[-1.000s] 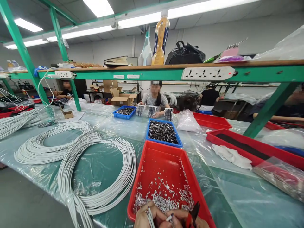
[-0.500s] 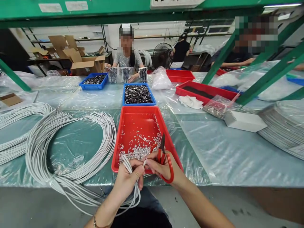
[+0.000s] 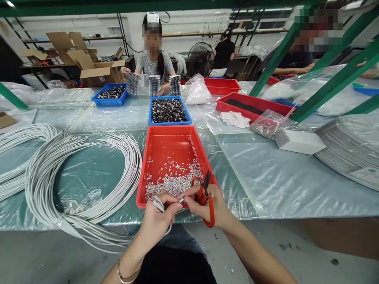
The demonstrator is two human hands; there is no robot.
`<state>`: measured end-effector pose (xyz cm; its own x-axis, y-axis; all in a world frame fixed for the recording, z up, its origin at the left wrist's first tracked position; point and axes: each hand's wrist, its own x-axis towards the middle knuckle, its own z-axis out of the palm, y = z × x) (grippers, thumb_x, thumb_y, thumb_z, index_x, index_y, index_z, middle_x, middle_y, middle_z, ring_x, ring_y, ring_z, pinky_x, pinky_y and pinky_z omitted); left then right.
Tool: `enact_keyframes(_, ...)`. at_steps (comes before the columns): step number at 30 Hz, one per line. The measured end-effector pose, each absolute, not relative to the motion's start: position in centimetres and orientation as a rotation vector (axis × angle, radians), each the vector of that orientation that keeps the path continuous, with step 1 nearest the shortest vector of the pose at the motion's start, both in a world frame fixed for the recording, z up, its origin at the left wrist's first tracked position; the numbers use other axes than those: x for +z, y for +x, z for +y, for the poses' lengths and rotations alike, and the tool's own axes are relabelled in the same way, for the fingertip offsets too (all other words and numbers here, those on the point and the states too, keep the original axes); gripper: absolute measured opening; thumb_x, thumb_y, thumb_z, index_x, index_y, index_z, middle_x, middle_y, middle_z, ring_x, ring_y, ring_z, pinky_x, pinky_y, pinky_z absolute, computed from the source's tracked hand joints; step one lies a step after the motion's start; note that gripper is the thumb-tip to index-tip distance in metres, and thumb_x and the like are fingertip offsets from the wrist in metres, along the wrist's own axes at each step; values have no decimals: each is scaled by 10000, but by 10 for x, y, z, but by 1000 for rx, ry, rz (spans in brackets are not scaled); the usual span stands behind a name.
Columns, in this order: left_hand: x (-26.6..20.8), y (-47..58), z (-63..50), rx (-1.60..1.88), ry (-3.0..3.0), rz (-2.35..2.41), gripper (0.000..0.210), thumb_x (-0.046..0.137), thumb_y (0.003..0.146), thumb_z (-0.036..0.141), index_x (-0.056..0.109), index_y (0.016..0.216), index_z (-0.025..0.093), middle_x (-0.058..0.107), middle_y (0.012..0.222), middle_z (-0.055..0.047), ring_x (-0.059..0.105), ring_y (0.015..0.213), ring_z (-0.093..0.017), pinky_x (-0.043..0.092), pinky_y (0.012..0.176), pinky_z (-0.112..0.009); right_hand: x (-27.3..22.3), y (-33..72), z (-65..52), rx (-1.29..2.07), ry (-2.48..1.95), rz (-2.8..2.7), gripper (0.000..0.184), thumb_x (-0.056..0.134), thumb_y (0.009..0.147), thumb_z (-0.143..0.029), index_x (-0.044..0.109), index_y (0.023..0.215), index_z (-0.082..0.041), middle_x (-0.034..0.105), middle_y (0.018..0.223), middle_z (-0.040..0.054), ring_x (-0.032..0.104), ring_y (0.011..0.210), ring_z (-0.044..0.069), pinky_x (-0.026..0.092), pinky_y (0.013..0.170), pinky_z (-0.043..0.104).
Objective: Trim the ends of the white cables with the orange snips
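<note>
Over the near edge of a red tray [image 3: 168, 136], my left hand [image 3: 158, 219] is closed around white cables [image 3: 158, 203], one cable end poking out between thumb and forefinger. My right hand [image 3: 209, 205] pinches at that cable tip, fingertips almost meeting those of the left. Red-handled scissors [image 3: 211, 213] sit in the right hand too, their dark blades pointing up and away. Small silvery scraps [image 3: 174, 183] cover the near part of the tray floor. What lies exactly between the right fingertips is too small to make out.
Coiled white cables [image 3: 41, 177] lie at left. Behind the red tray stands a blue tray [image 3: 189, 121] of black parts, with another blue tray [image 3: 110, 103] further left. A white box [image 3: 300, 142] and green posts [image 3: 314, 85] are at right. A co-worker [image 3: 152, 59] sits opposite.
The view has shifted, so the table appears slightly higher and further left. My hands still meet at the cable tip, the cable now tilted flatter. The loose cable loop below the left hand shows less.
</note>
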<state>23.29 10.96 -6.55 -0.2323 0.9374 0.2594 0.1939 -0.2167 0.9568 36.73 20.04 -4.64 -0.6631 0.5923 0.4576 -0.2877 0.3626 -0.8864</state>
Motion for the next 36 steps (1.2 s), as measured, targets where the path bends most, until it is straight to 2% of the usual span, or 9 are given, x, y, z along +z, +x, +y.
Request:
enact_keyframes(3, -60, 233, 110, 1443, 1251, 1212, 330, 538, 822, 380, 513, 709, 71, 439, 537, -4, 454, 385, -75, 342, 391, -177, -48, 371, 203, 1529, -185, -1839, 119, 561, 787, -113, 661, 834, -67, 536, 552, 29, 492, 480, 67, 397, 448, 108)
enact_keyframes(6, -58, 235, 110, 1475, 1223, 1236, 307, 552, 813, 367, 534, 747, 68, 444, 521, -1, 454, 390, -78, 351, 398, -180, -47, 372, 203, 1576, -156, -1821, 135, 563, 783, -83, 661, 877, -83, 559, 574, 24, 532, 518, 77, 430, 489, 116)
enact_keyframes(14, -68, 239, 105, 1575, 1565, 1658, 115, 539, 839, 216, 603, 802, 129, 461, 645, -6, 473, 525, -58, 389, 514, -194, -45, 369, 197, 1527, -257, -1807, 101, 565, 799, -138, 646, 784, -79, 528, 524, 23, 483, 475, 76, 397, 459, 134)
enact_keyframes(20, -65, 236, 103, 1548, 1805, 1767, 68, 551, 824, 149, 605, 865, 148, 491, 702, -19, 495, 640, -70, 392, 590, -189, -52, 371, 199, 1429, -359, -1849, 61, 590, 705, -95, 639, 735, -75, 529, 566, 27, 450, 488, 76, 368, 448, 144)
enact_keyframes(23, -65, 234, 106, 1530, 1710, 1700, 108, 539, 836, 203, 612, 832, 124, 470, 675, -25, 481, 573, -67, 372, 525, -188, -58, 369, 197, 1364, -341, -1866, 88, 579, 685, -67, 640, 747, -80, 543, 593, 28, 465, 502, 83, 379, 462, 152)
enact_keyframes(27, -65, 237, 110, 1508, 1325, 1389, 343, 537, 816, 404, 531, 718, 76, 399, 579, 0, 388, 368, -47, 268, 364, -179, -63, 362, 192, 1276, -298, -1797, 104, 567, 698, -60, 639, 763, -97, 579, 646, 46, 500, 513, 92, 403, 463, 155)
enact_keyframes(30, -65, 238, 109, 1450, 1189, 1288, 441, 563, 768, 505, 474, 698, 79, 378, 481, 14, 357, 336, -57, 238, 353, -172, -59, 359, 191, 1302, -291, -1744, 64, 564, 719, -117, 625, 726, -96, 580, 619, 56, 524, 499, 109, 428, 457, 166)
enact_keyframes(36, -69, 231, 107, 1421, 1053, 1074, 391, 588, 785, 434, 510, 704, 59, 469, 553, -18, 367, 340, -20, 194, 354, -138, -44, 362, 196, 1648, -194, -1806, 140, 565, 765, -203, 602, 725, -75, 560, 575, 52, 495, 478, 86, 396, 446, 148)
